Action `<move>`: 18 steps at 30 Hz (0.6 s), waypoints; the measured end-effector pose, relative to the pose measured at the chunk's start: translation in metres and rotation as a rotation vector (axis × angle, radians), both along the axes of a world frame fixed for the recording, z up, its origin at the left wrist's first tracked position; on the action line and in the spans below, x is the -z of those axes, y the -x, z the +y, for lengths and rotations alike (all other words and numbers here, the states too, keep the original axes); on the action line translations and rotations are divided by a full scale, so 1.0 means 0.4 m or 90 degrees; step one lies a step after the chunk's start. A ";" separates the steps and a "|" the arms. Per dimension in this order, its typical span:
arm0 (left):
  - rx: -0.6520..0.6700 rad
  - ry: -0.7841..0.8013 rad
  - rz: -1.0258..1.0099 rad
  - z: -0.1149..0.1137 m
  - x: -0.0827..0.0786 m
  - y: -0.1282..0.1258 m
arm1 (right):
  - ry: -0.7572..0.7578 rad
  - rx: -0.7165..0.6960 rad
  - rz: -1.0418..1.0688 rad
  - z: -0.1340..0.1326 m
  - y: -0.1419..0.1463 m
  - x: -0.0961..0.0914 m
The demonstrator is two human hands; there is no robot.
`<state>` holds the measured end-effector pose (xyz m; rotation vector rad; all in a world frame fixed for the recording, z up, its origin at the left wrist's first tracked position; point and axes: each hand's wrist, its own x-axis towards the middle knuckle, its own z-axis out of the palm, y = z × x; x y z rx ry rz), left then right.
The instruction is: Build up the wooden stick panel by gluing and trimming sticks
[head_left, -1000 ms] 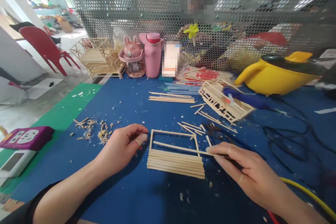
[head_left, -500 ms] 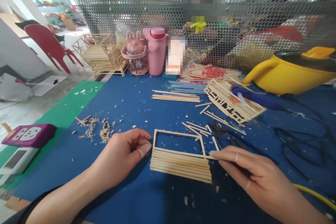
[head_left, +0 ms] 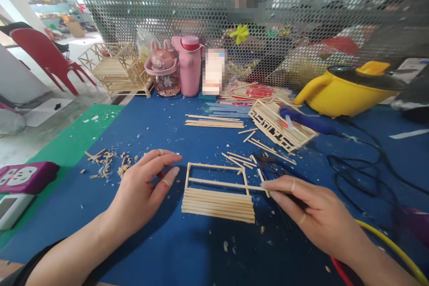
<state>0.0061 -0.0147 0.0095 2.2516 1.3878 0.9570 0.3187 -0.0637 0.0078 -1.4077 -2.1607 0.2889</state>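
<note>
On the blue tabletop lies a small rectangular wooden stick frame [head_left: 214,166], its near half covered by a row of sticks [head_left: 217,205] laid side by side. My right hand [head_left: 301,205] pinches the right end of a thin wooden stick [head_left: 219,183], which stretches leftward across the frame's open part, a little beyond the row. My left hand [head_left: 144,187] is beside the frame's left edge, fingers apart and slightly curled, with nothing in it. Dark pliers [head_left: 268,161] and short cut sticks [head_left: 239,161] lie just past my right fingertips.
A blue glue gun [head_left: 304,121] rests on a stick-built panel [head_left: 281,134], its cable coiled at right. Wood scraps [head_left: 103,161] are scattered at left. Loose sticks [head_left: 214,124], a pink bottle [head_left: 189,69] and a yellow pot [head_left: 348,94] stand or lie farther back.
The stick in my right hand has shifted away from the row, into the frame's open part. My left hand's fingers have spread and lifted slightly. The whole view has shifted a little.
</note>
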 end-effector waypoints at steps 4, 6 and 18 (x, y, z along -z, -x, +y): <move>0.213 -0.149 0.118 -0.014 -0.083 -0.061 | -0.112 -0.021 -0.019 -0.031 0.022 -0.083; 0.305 -0.128 0.172 -0.015 -0.130 -0.106 | -0.156 -0.018 -0.041 -0.046 0.037 -0.136; 0.303 0.335 -0.481 -0.035 -0.156 -0.253 | 0.068 0.048 0.176 -0.039 0.113 -0.131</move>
